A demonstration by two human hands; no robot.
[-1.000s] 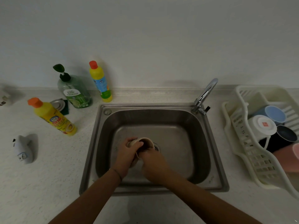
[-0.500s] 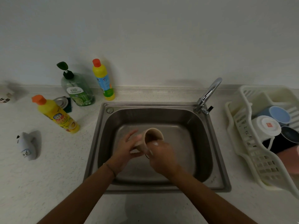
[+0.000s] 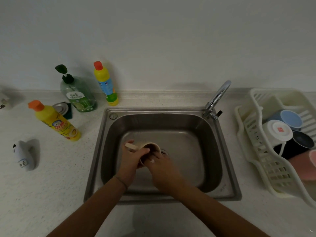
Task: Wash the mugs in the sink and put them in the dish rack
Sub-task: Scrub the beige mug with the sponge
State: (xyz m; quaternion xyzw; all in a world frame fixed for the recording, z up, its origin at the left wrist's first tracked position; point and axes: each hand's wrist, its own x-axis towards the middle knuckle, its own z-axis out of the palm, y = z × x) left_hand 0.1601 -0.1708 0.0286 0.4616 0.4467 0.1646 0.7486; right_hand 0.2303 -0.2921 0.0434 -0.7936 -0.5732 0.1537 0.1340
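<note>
Beige and still soapy by the look of it, the mug [image 3: 148,148] sits low in the middle of the steel sink [image 3: 212,151], tipped on its side just beside the drain, mouth turned toward the person. Their left hand [image 3: 130,159] is wrapped round the mug's body with the handle poking out above the knuckles, while the right hand [image 3: 163,165] curls over the rim, fingers reaching into the opening as if rubbing the inside; a fleck of white foam shows on it. No water can be seen running from the tap [image 3: 216,100] at the sink's back right corner. Over at the right edge of the counter, the white dish rack [image 3: 256,161] already holds several mugs upside down: a pale blue one [image 3: 289,118], a white one [image 3: 277,130], a dark one [image 3: 302,141] and a pink one [image 3: 306,166] partly cut off by the frame. I'd judge the job mostly finished, since no other mug shows in the sink. What seems left is a rinse under the tap and a place in the rack for this one.
</note>
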